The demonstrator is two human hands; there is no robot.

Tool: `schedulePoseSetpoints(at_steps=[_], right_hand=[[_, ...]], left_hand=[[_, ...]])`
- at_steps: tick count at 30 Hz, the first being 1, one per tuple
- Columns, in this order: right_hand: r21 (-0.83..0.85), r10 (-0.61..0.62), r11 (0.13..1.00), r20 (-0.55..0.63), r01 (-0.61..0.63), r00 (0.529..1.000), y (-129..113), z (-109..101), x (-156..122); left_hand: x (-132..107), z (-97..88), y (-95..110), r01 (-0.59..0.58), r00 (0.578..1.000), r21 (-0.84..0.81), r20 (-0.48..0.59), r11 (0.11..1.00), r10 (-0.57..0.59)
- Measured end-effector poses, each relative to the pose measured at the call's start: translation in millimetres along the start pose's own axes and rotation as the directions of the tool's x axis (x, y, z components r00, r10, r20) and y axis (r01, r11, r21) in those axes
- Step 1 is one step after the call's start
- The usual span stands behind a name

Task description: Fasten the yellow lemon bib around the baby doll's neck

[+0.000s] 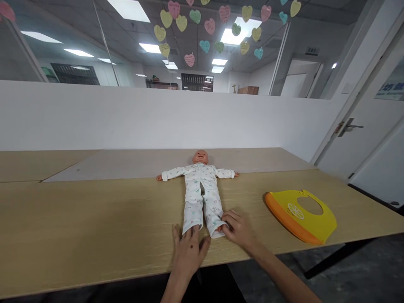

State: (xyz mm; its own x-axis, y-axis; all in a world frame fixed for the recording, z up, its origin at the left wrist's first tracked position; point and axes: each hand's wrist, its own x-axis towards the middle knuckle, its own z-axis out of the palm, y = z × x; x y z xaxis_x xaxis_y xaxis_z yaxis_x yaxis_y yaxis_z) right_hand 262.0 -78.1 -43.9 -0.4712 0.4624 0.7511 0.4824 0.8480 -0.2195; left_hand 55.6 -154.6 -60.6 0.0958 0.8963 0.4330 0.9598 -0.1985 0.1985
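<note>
A baby doll (200, 157) lies on its back with arms spread, its head toward the wall. It wears a white patterned baby outfit (199, 179) with long sleeves and legs. My left hand (188, 249) rests at the cuff of the leg on the left, fingers stretched out, the fingertips touching or just under the hem. At the other leg, my right hand (239, 229) has its fingers curled around the trouser cuff (217, 230), where a bit of the doll's foot shows in the opening.
On the right of the wooden table (110, 223) lies a yellow bib (322, 221) with an orange catch pocket (288, 225). A grey board (132, 162) runs along the white wall (142, 118) behind the doll. A door (362, 139) stands at the right.
</note>
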Motion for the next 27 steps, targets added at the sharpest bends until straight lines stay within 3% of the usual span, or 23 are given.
schedulePoseSetpoints(at_steps=[4, 10, 17, 23, 27], right_hand=[[0.025, 0.001, 1.0, -0.023, 0.0, 1.0, 0.1, 0.6, -0.2], [0.037, 0.029, 0.999, -0.031, -0.028, 0.999, -0.4, 0.5, 0.3], [0.069, 0.044, 0.997, -0.077, -0.038, 0.996, 1.6, 3.6, 1.6], [0.091, 0.067, 0.994, -0.044, -0.063, 0.997, 3.2, 5.9, 0.0], [0.089, 0.054, 0.995, -0.024, -0.051, 0.998, 2.5, 3.1, -1.6]], left_hand=[[-2.7, 6.4, 1.2, -0.028, 0.995, 0.044, -0.093, 0.999, 0.032], [-9.8, -4.9, 12.9, 0.017, 0.99, 0.1, -0.144, 0.995, -0.002], [-3.9, -8.6, 14.3, 0.032, 0.998, 0.072, -0.055, 0.997, -0.028], [-2.9, -11.4, 15.8, 0.057, 0.997, 0.037, 0.049, 0.998, -0.059], [-3.6, -11.1, 15.1, 0.05, 0.997, 0.026, 0.05, 0.998, -0.051]])
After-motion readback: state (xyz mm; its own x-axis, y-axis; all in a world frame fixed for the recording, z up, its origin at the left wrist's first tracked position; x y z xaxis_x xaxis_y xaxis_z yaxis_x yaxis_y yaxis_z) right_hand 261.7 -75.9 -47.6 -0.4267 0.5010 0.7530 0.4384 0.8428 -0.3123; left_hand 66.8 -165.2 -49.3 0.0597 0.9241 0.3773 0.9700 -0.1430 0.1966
